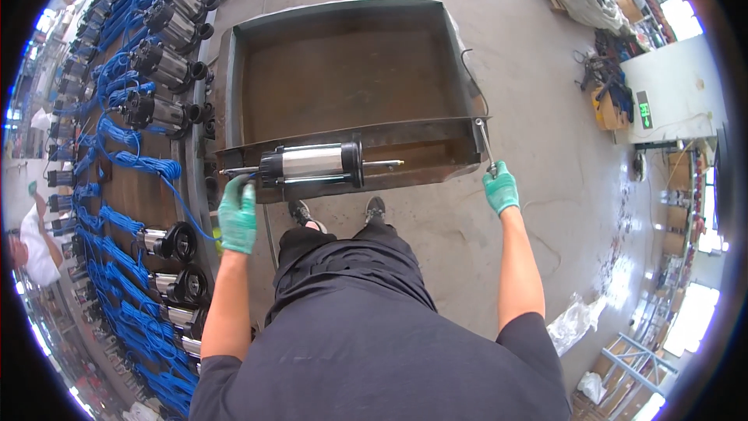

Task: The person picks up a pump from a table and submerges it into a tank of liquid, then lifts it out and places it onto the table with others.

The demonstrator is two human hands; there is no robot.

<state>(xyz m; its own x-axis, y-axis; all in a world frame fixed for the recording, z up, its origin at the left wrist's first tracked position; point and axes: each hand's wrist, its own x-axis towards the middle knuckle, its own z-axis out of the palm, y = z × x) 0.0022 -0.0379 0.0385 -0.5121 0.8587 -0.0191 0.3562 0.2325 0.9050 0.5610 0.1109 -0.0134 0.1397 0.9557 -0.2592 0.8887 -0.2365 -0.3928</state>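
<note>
A pump motor (pixel 312 162) with a silver body and black ends lies sideways across the near part of an open metal tank (pixel 339 5). Thin metal rods extend from both its ends. By its left end is my left hand (pixel 237 217), in a green glove, its fingers closed round the blue cable (pixel 185 201) that comes up from the left. My right hand (pixel 500 187), gloved alike, grips the lower end of a long metal wrench (pixel 486 143). The rounded head of that tool reaches the tank's right near corner.
On the left, rows of similar pumps (pixel 160 62) and coiled blue cables (pixel 144 162) fill a long rack. Plastic sheeting (pixel 576 323) lies on the floor at right, near a blue metal frame (pixel 635 362). Another person (pixel 37 242) is at the far left.
</note>
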